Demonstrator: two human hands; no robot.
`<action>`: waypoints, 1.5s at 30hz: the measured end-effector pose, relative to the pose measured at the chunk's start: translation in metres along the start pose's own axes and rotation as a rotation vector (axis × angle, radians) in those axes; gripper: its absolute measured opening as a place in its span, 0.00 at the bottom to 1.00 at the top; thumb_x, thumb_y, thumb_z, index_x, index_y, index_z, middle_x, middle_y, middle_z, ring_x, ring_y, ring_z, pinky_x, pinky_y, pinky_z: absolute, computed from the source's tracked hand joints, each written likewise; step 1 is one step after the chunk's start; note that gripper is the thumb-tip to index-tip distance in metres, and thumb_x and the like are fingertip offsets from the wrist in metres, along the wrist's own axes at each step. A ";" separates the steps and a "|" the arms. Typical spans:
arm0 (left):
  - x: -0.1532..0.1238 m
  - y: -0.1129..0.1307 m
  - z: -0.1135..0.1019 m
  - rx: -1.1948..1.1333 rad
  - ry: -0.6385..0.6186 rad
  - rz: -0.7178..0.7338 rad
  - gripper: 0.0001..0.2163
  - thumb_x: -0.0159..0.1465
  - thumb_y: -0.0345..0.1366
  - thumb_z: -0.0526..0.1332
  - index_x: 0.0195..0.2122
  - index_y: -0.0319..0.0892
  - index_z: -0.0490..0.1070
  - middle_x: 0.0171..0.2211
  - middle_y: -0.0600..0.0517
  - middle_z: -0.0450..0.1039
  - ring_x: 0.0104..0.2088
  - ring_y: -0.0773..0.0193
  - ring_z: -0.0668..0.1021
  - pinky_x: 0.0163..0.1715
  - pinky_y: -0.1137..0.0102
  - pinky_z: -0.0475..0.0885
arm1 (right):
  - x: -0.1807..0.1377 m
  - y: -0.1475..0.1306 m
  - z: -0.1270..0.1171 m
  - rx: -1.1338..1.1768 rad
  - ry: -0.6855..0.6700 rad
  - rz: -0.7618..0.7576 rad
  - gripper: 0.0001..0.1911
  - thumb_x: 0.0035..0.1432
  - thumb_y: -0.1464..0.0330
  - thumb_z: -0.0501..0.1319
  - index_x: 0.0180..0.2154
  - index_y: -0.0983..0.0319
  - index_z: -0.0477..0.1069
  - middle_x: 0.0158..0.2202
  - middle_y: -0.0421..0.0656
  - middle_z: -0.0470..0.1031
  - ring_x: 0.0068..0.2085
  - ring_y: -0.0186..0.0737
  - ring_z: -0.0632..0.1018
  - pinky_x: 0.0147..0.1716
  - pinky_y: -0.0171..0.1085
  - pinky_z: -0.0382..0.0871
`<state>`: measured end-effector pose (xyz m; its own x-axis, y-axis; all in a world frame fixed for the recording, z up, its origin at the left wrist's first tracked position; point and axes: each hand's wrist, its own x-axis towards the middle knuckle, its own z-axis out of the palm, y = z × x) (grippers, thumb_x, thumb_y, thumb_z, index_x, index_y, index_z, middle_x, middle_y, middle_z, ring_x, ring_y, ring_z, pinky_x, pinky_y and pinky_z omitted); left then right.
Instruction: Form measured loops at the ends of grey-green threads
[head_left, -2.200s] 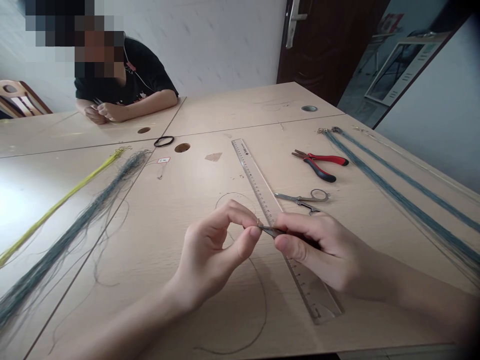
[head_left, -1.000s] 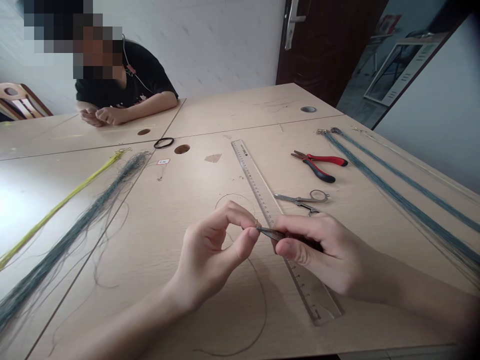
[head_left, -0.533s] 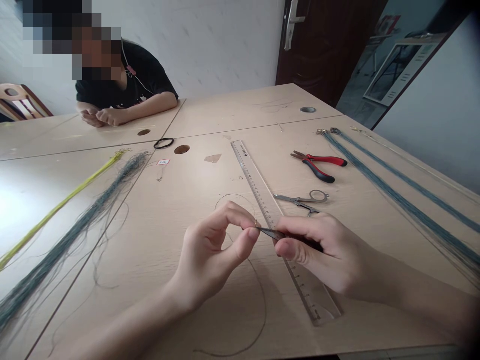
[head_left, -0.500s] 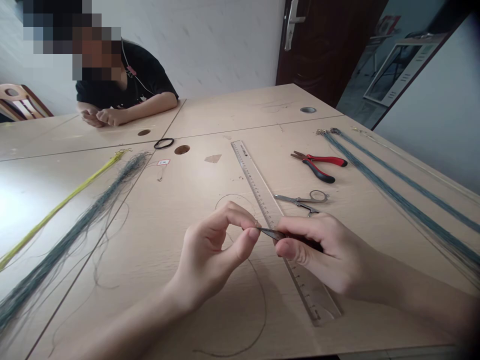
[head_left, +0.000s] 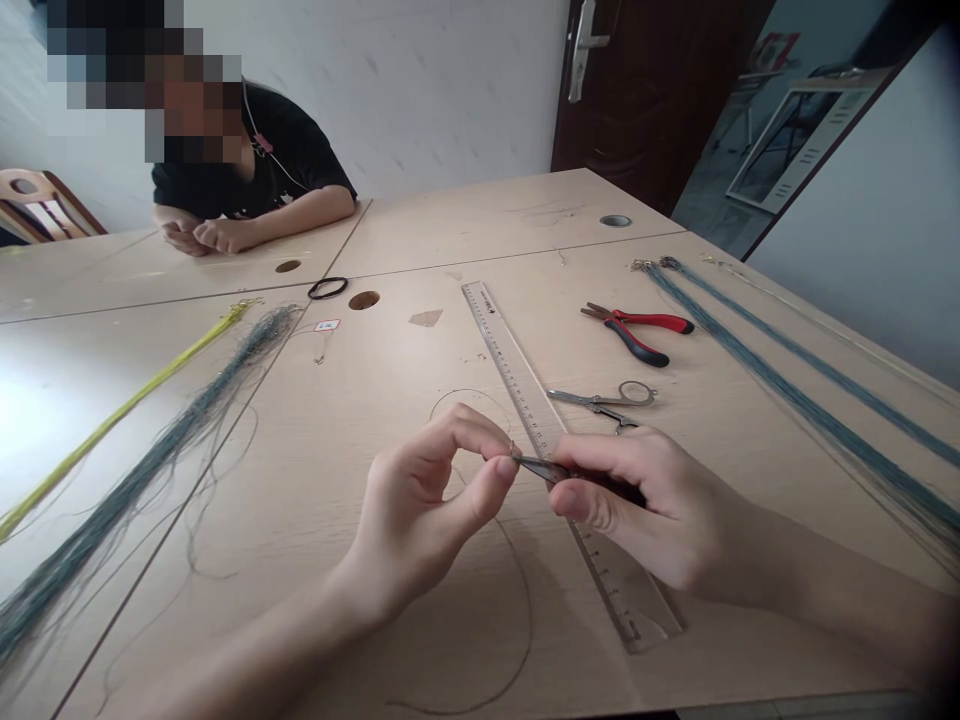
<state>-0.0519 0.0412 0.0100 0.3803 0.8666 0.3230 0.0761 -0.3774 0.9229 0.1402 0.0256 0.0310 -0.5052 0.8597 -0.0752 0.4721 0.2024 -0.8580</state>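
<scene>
wall [head_left: 420, 90]: white | door [head_left: 645, 90]: dark brown (handle [head_left: 583, 45] silver) | desks [head_left: 480, 215]: pale wood

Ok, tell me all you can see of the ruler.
The ruler is long, clear plastic with dark scale marks along its edge. It lies flat on the table, slanting from far left to near right. The right hand, holding a dark tool, hides part of its middle; contact cannot be told. Scissors lie close on its right.
</scene>
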 end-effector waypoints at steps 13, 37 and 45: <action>-0.001 -0.001 0.000 -0.002 -0.008 -0.013 0.06 0.63 0.30 0.57 0.29 0.41 0.68 0.29 0.55 0.68 0.32 0.70 0.71 0.33 0.73 0.65 | 0.001 -0.001 0.000 0.015 -0.009 0.027 0.18 0.61 0.58 0.52 0.24 0.62 0.56 0.20 0.34 0.51 0.22 0.29 0.56 0.19 0.34 0.48; 0.001 -0.001 0.000 0.013 0.002 -0.022 0.05 0.63 0.30 0.58 0.29 0.40 0.69 0.29 0.52 0.69 0.32 0.67 0.72 0.33 0.71 0.66 | 0.000 -0.003 0.000 0.045 -0.038 0.101 0.20 0.59 0.60 0.57 0.22 0.62 0.52 0.18 0.33 0.49 0.21 0.28 0.55 0.19 0.33 0.46; 0.000 -0.001 0.000 0.015 0.005 -0.021 0.06 0.63 0.30 0.58 0.28 0.40 0.69 0.29 0.52 0.69 0.31 0.67 0.72 0.33 0.71 0.66 | 0.000 -0.005 -0.001 0.060 -0.040 0.087 0.19 0.60 0.60 0.56 0.23 0.62 0.54 0.19 0.33 0.49 0.21 0.28 0.55 0.19 0.33 0.47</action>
<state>-0.0516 0.0416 0.0095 0.3736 0.8760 0.3051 0.0978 -0.3643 0.9261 0.1386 0.0251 0.0357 -0.4936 0.8530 -0.1696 0.4714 0.0985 -0.8764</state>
